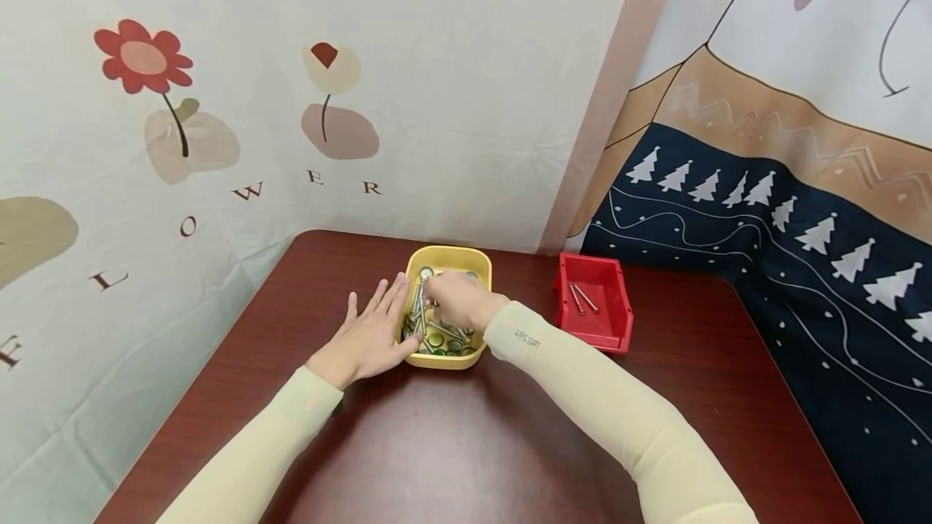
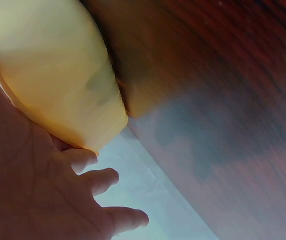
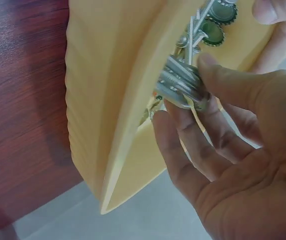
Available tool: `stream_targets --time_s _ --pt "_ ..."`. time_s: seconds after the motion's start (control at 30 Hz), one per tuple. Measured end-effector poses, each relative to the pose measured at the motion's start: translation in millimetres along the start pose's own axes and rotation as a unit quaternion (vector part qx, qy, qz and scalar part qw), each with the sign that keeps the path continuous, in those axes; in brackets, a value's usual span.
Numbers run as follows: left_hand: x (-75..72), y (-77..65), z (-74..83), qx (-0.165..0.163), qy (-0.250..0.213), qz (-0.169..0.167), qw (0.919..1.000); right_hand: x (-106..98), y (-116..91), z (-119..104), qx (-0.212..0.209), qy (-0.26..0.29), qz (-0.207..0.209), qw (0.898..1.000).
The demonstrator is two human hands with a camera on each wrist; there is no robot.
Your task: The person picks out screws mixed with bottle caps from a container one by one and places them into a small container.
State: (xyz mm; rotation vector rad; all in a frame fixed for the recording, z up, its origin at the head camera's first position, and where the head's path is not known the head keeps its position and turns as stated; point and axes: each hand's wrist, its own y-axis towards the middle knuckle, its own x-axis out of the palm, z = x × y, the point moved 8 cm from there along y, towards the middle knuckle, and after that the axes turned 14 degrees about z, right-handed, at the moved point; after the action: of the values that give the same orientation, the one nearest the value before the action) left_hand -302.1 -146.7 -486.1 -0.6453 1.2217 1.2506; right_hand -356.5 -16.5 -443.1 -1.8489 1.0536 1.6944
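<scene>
A yellow plastic bin point(image 1: 447, 362) stands on the table, holding metal screws point(image 1: 420, 310) and several bottle caps point(image 1: 435, 340). My left hand point(image 1: 371, 338) lies along its left side, fingers spread, thumb at the near rim. In the left wrist view, that hand's fingertips show beside the bin's outer wall point(image 2: 63, 85). My right hand point(image 1: 460, 300) reaches down inside the bin. Seen from the right wrist, its thumb and fingers pinch a bundle of screws point(image 3: 182, 82). Green bottle caps point(image 3: 213, 33) lie just beyond the bundle.
To the right of the yellow bin is a red open-front bin point(image 1: 593, 332) with two long screws point(image 1: 585, 298) in it. Both stand toward the far edge of the dark red wooden table point(image 1: 466, 451). Printed cloth point(image 1: 466, 103) hangs behind the table.
</scene>
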Motion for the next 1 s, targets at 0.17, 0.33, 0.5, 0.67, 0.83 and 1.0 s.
stream_targets --time_s 0.17,0.33,0.5,0.67,0.83,1.0 --pt "0.1 -0.3 0.3 -0.001 0.002 -0.004 1.0000 -9.3 1.3 0.0 -0.003 0.025 0.033 0.999" --pt "-0.8 -0.1 1.1 -0.001 0.001 -0.006 1.0000 -15.1 2.3 1.7 -0.013 0.063 0.053 0.997" --pt "-1.2 -0.1 1.5 0.000 0.002 -0.005 1.0000 -6.8 2.4 13.8 -0.017 0.078 0.055 0.995" --pt "-0.9 -0.5 1.5 0.003 0.005 -0.003 1.0000 -5.9 -3.3 20.0 0.001 0.092 0.045 0.995" --pt "-1.2 -0.6 1.7 0.003 0.003 -0.001 1.0000 -17.8 -12.3 18.0 0.027 0.116 0.045 0.992" --pt "-1.1 -0.8 1.7 0.002 0.004 -0.001 1.0000 -21.3 -18.2 22.1 0.038 0.130 0.050 0.990"
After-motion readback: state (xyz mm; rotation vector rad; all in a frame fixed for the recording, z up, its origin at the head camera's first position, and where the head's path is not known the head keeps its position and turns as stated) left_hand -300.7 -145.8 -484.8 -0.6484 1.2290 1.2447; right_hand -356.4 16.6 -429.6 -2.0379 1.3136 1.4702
